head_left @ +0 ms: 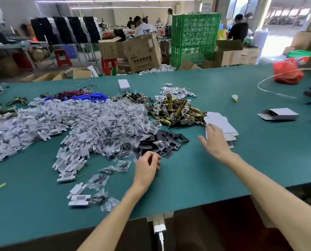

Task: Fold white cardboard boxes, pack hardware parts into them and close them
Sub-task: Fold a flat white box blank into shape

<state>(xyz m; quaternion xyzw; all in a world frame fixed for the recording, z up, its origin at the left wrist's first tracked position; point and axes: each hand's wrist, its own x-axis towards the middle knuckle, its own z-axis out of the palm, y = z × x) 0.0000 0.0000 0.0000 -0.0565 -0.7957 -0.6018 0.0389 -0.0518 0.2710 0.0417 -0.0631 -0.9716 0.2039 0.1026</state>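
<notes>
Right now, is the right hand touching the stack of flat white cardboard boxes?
Cannot tell. In the head view the right hand overlaps the stack of flat white cardboard boxes, but this single blurred angle shows neither contact nor gap.

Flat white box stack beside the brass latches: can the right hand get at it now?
Probably yes. The right hand, fingers straight, hovers at the near edge of the box stack, nothing between. The brass latches crowd only its far left corner.
</notes>
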